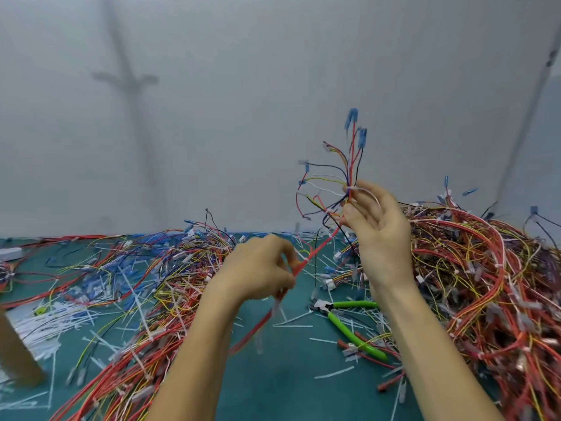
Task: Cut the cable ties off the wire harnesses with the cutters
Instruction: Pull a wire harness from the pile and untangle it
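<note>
Teal mat (273,390) at the near edge, littered w/ loose white tie offcuts (334,372). Near left, a brown cardboard piece (18,354) stands on the mat. It may be a box wall, can't tell, and I see nothing inside it. Just past it a heap of white offcuts (45,326) lies straight on the mat, not in a bin. So no container w/ contents that I can confirm from my end.

Mid-scene, right of centre: cutters (349,326), green handles, lying flat on the mat w/ the nose pointing left. Nobody is holding them.

Above the mat, the left hand (261,268) has its fingers curled round the red trunk of one wire harness (321,246). The right hand (379,229) is higher and farther, thumb + fingertips pinching the same harness at its fan-out. The pinch is right at a white cable tie (352,188), not yet cut. Coloured leads w/ blue terminals (352,117) spray up above the pinch.

My read of the step: harness lifted and the tie located, cutting not begun. Next move needs the right hand to let go and fetch the cutters while the left keeps the trunk steady. Then the tip goes under the strap only, b/c the leads sit tight against it and a nick is the risk.

Farther out: harness piles on the left (182,247) and right (470,268). The right one looks denser, w/ many white ties showing, so prob plenty left. Grey wall (273,86) behind.
</note>
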